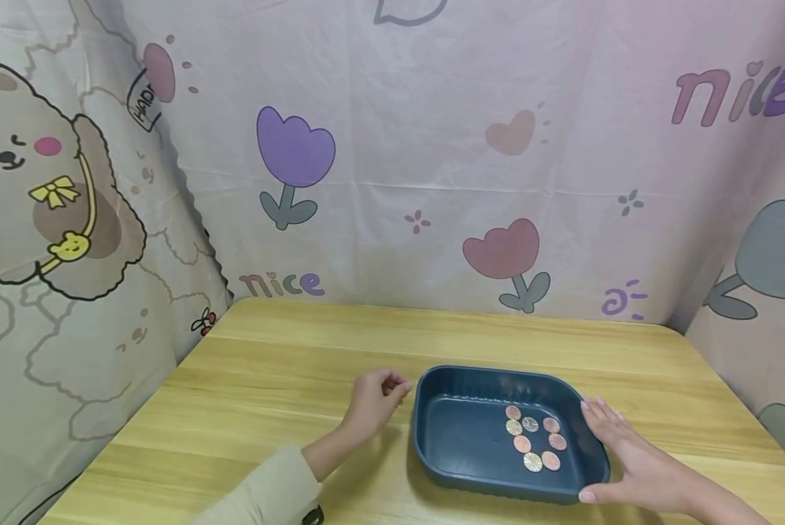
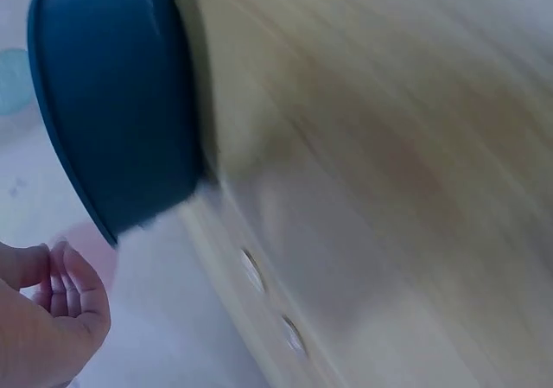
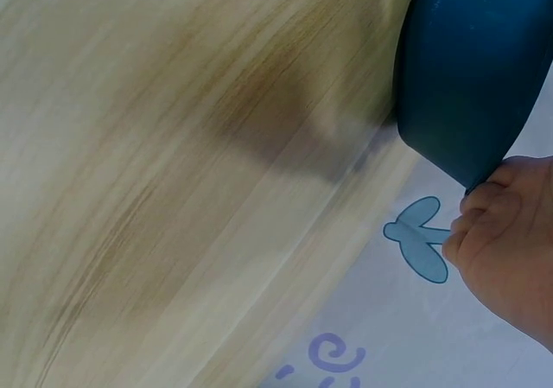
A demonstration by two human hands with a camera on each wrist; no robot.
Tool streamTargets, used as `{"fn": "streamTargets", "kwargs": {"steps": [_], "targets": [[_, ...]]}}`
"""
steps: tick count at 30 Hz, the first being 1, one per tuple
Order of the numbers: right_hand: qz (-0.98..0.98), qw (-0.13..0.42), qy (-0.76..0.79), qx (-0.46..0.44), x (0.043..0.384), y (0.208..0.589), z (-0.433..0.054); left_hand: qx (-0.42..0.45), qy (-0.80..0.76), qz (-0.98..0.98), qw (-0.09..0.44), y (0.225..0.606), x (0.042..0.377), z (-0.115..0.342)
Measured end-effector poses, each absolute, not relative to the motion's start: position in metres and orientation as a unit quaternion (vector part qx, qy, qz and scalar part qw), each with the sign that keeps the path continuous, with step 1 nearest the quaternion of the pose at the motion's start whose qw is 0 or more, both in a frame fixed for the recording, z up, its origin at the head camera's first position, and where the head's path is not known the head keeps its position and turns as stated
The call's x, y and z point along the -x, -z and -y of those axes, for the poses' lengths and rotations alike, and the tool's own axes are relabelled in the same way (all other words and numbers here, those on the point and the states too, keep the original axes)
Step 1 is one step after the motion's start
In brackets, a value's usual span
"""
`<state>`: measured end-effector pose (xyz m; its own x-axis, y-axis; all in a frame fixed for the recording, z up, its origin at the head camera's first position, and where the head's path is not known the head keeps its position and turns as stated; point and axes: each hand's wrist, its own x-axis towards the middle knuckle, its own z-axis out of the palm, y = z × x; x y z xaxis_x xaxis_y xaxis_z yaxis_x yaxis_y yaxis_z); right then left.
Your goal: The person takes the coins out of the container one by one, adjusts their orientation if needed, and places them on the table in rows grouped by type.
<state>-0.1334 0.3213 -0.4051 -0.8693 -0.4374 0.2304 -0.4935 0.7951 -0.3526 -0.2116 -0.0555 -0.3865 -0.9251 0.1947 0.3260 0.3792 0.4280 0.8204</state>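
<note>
A dark blue rectangular tray with rounded corners stands on the table. Several round copper and gold coins lie flat in its right half, spaced in a rough ring. My right hand holds the tray's right end, fingers along the rim and thumb at the near corner. Just left of the tray, apart from it, my left hand hovers with curled fingers. In the left wrist view its thumb and fingertips meet, and nothing shows between them. Two thin coin-like discs appear on the table in that view.
The table has a yellow wood grain. Printed cloth hangs behind it and along both sides. A small black object shows by my left cuff.
</note>
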Motion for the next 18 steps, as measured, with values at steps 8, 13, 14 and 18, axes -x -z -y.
{"fn": "streamTargets", "kwargs": {"steps": [8,13,14,18], "targets": [[0.944,0.068,-0.209,-0.248,0.133,0.405,-0.321,0.202,0.519,0.827,0.072,0.379,0.194,0.026],[0.95,0.054,-0.209,-0.228,0.134,0.405,-0.32,0.214,0.528,0.82,0.059,0.379,0.189,0.008],[0.95,0.052,-0.209,-0.225,0.134,0.405,-0.32,0.217,0.532,0.817,0.056,0.379,0.188,0.004],[0.95,0.053,-0.209,-0.225,0.134,0.405,-0.32,0.223,0.539,0.811,0.045,0.379,0.183,-0.011]]}}
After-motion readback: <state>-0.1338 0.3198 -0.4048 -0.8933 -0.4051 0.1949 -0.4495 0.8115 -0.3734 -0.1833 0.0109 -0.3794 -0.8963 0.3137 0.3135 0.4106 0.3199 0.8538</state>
